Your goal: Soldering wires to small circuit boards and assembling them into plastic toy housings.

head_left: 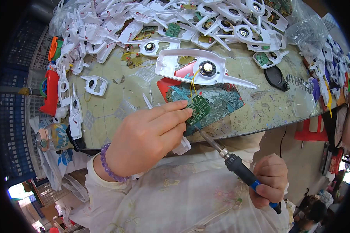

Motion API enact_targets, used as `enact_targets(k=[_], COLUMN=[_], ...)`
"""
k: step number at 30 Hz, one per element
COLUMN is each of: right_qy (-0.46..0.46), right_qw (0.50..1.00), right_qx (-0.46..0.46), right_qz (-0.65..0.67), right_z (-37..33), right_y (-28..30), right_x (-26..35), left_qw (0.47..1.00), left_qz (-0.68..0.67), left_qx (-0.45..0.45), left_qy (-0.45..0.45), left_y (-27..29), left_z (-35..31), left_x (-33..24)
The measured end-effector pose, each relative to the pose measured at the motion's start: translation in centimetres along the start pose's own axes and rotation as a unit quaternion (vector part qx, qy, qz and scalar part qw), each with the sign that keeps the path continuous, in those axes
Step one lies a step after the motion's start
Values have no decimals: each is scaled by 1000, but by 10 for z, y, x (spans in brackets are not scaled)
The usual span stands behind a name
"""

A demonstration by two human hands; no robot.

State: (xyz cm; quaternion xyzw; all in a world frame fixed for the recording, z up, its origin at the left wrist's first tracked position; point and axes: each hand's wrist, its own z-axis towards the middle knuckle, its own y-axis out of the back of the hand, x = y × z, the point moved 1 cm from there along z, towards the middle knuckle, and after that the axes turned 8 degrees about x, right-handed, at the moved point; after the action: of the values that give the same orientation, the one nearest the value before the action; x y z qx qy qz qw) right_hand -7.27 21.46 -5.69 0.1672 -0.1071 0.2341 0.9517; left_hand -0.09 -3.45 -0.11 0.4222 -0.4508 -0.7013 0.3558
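Note:
My left hand [153,136], with a purple bead bracelet at the wrist, is closed on the left edge of a green circuit board [200,110]. In my right hand [271,182] is a soldering iron [239,169] with a black and blue handle. Its metal tip points up and left at the board's lower edge; I cannot tell if they touch. Yellow wires [192,86] run from the board to a round speaker [207,68] in a white plastic housing [175,64] just beyond. Another white plastic piece [182,147] shows partly from beneath my left hand.
A stained blue-green and red mat [225,101] lies under the board. Piled white housings [101,27], many with speakers, fill the table's far side. To the right are a black oval ring [276,79] and a coiled metal spring [299,83]. A red holder [50,93] stands at left.

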Motion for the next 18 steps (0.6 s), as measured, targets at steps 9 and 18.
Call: enact_targets(k=[9, 18], right_qy=[0, 15], right_qw=[1000, 1000], right_qx=[13, 11], right_qz=[14, 2], right_z=[1, 3], right_y=[-5, -7], right_x=[-1, -4], left_qw=[1000, 1000], left_qz=[8, 4], left_qx=[13, 6], left_qy=[-8, -8], left_y=[1, 0], left_z=[-1, -1], left_x=[0, 1])
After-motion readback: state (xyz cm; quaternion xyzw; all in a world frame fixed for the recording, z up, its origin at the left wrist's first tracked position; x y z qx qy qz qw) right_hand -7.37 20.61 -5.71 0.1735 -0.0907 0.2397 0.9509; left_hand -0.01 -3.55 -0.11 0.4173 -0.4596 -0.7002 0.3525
